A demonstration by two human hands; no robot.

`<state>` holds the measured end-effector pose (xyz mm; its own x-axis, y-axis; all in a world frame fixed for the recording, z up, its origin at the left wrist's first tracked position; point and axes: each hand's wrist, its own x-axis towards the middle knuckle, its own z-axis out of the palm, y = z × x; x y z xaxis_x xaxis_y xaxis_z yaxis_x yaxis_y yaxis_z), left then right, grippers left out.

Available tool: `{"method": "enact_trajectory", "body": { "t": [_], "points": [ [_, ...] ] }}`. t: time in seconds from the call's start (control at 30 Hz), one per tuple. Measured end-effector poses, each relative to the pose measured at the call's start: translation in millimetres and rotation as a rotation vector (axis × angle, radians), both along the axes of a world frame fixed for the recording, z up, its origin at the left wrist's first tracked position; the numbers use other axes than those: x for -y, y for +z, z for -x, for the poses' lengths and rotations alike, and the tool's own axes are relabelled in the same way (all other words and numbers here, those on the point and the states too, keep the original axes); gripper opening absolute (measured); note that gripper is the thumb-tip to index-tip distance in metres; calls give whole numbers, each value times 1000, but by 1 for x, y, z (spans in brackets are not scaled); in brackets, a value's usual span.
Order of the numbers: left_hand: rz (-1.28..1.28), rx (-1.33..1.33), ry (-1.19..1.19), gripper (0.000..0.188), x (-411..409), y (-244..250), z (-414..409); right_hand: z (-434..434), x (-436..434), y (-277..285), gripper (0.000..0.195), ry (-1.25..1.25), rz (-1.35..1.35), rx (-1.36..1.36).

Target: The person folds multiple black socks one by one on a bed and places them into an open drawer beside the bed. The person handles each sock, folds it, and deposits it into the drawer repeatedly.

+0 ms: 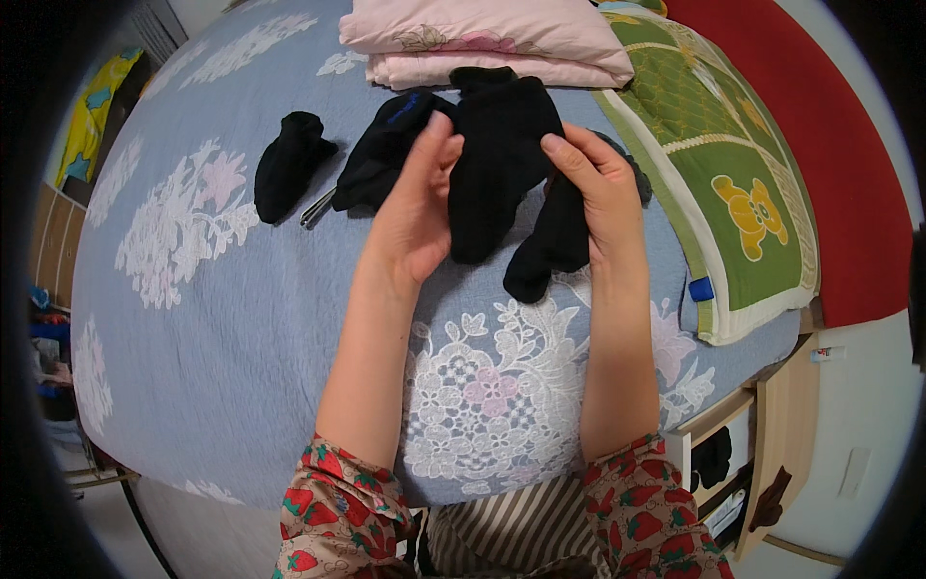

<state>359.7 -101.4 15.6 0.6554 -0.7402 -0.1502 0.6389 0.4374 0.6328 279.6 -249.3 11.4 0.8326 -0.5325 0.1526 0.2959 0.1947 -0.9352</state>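
My right hand (pixel 604 181) pinches the upper right edge of a black sock (pixel 499 159) between thumb and fingers. A second black sock (pixel 553 242) hangs below that hand, against its palm. My left hand (pixel 419 192) grips the first sock's left side, its fingertips hidden behind the fabric. Past my left thumb lies another black sock (pixel 376 155) with blue markings. Farther left, a bunched black sock (pixel 289 166) rests on the bed. Between those two is a small slim metal object (pixel 318 208), partly covered. Dark fabric (pixel 636 174) shows behind my right hand.
Under everything spreads a blue bedspread (pixel 239 347) with white lace flowers. A folded pink quilt (pixel 492 43) lies at the far side. To the right are a green bear-patterned blanket (pixel 745 210) and an open drawer (pixel 716 416) with dark items inside.
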Motion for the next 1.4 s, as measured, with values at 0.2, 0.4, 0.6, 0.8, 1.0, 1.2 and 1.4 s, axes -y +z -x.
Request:
{"method": "enact_trajectory", "body": {
  "t": [0.2,0.4,0.6,0.8,1.0,1.2,1.4],
  "points": [
    [-97,206,35,27,8,-6,2,3,5,11,33,30,-26,105],
    [-97,357,173,28,9,-3,1,26,23,30,52,33,241,187],
    [-79,409,234,33,7,-2,1,48,20,45,49,-80,161,196],
    [-21,379,186,35,8,2,8,55,7,46,26,366,-12,530],
    [152,181,83,30,11,-10,17,19,-24,29,22,128,242,11],
    [173,253,168,27,11,-8,14,10,-25,25,20,-4,247,89],
    [127,304,107,27,6,-14,9,9,-25,23,21,-111,317,73]
  ]
}}
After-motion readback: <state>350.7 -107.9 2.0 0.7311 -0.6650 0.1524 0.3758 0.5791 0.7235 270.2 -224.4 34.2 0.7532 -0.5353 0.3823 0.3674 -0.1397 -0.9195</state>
